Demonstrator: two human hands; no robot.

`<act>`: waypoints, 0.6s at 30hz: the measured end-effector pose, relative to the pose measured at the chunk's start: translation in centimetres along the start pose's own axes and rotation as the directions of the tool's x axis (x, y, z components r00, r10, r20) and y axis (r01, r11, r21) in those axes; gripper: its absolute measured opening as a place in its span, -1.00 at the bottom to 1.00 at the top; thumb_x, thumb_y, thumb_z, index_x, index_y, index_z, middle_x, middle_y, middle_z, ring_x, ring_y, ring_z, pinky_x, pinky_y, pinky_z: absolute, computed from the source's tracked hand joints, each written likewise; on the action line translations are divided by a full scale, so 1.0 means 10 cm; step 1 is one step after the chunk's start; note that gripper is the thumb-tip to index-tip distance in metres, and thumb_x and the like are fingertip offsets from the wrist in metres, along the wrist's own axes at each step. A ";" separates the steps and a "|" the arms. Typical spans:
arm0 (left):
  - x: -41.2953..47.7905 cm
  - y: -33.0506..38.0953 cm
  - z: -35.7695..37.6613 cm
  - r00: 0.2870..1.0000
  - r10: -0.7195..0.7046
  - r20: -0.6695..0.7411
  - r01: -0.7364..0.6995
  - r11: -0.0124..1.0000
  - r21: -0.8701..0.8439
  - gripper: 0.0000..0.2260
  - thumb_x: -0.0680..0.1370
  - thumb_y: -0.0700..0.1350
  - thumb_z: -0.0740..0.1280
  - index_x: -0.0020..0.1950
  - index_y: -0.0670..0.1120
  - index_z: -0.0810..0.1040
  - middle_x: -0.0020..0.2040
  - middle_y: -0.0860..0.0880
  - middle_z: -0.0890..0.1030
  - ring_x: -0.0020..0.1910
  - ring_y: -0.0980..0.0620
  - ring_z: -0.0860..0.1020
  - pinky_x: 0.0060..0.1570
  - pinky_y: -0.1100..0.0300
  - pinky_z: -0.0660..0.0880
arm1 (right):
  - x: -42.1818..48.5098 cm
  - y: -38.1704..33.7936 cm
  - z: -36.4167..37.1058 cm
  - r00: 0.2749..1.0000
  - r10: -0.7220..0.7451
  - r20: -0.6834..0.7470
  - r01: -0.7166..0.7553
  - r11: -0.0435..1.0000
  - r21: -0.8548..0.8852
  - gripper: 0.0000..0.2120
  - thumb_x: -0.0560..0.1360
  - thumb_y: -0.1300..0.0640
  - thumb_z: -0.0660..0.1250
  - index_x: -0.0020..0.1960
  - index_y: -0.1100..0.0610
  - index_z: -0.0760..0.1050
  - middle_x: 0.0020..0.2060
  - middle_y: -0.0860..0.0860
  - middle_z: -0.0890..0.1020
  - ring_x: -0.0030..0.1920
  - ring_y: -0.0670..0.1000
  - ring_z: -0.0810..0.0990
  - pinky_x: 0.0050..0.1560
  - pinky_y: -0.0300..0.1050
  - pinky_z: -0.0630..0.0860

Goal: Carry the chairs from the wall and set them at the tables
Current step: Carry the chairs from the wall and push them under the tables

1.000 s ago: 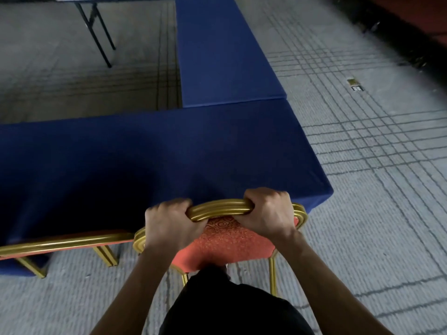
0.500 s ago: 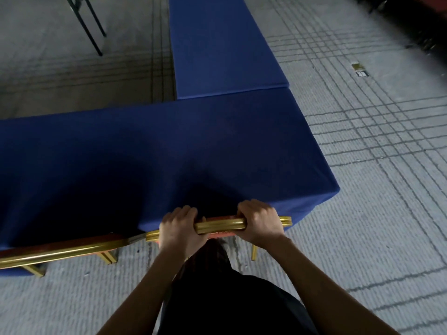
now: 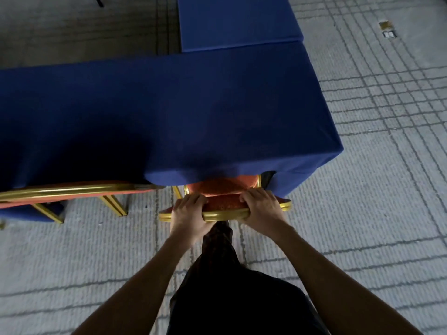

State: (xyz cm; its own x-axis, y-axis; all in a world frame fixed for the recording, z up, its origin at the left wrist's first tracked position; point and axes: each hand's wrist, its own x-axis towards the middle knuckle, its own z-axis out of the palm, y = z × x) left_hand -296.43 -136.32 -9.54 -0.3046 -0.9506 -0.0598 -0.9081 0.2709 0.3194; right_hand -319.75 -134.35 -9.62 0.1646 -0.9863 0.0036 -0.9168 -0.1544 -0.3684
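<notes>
Two chairs show. Far left, the neighbour chair (image 3: 72, 189) sits tucked at the blue-draped table (image 3: 169, 117), unchanged. Your left hand (image 3: 187, 212) still grips the gold top rail of the carried chair (image 3: 226, 215), fingers curled over the front. Half a second ago that rail read as a thin edge-on line with the seat hidden. Now the red seat shows beyond it, its front pushed under the table's hanging cloth, which bulges over it. Your right hand (image 3: 261, 209) still grasps the same rail, just right of the left. The carried chair stands at the table's right end, near the corner. Behind, a second table (image 3: 237, 18) butts against the first. Far right, a small floor plate (image 3: 387, 29) lies on the carpet (image 3: 375, 189).
</notes>
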 end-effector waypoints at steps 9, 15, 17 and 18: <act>-0.24 0.09 -0.01 0.987 -0.158 0.030 0.159 0.934 -0.321 -0.65 0.46 0.02 0.51 0.20 0.00 0.57 0.18 0.08 0.49 0.19 0.01 0.50 0.31 0.03 0.40 | -0.53 -0.29 -0.09 0.971 0.239 -0.032 -0.204 0.886 0.416 -0.51 0.45 -0.01 0.41 0.35 0.08 0.48 0.23 -0.03 0.57 0.27 0.02 0.49 0.33 -0.08 0.39; -0.66 0.17 -0.31 0.840 -0.536 -0.084 0.286 0.569 -0.771 -0.92 0.53 -0.16 0.45 -0.04 0.02 0.63 0.06 -0.04 0.61 0.03 0.01 0.60 0.06 0.14 0.54 | -0.76 -0.80 -0.17 0.688 0.725 0.036 -0.445 0.382 0.810 -0.94 0.59 0.06 0.37 -0.01 0.04 0.55 -0.16 -0.08 0.67 -0.12 -0.08 0.64 -0.08 -0.08 0.57; -0.70 0.16 -0.37 0.656 -0.710 0.258 0.524 0.183 -0.832 -0.87 0.55 -0.03 0.43 -0.06 -0.08 0.59 -0.07 -0.07 0.62 -0.07 -0.03 0.59 0.03 0.06 0.54 | -0.68 -0.81 -0.08 0.551 0.751 0.364 -0.560 0.009 0.828 -0.76 0.60 -0.08 0.37 0.07 0.10 0.57 -0.11 0.03 0.68 -0.07 0.01 0.66 0.01 0.07 0.62; -0.68 0.13 -0.34 0.544 -0.690 0.477 0.598 -0.080 -0.798 -0.78 0.57 0.00 0.42 0.02 -0.14 0.56 -0.02 -0.11 0.60 0.00 -0.07 0.59 0.11 -0.02 0.54 | -0.63 -0.80 -0.03 0.502 0.682 0.532 -0.563 -0.209 0.800 -0.66 0.61 -0.11 0.36 0.21 0.13 0.55 0.03 0.11 0.67 0.05 0.08 0.66 0.10 0.09 0.63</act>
State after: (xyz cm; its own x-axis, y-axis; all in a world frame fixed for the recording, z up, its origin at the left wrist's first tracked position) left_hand -294.54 -130.00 -5.51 0.3236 -0.6321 -0.7041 0.1198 -0.7108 0.6932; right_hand -313.52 -126.93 -6.41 -0.3490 -0.5700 -0.7438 0.3904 0.6332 -0.6684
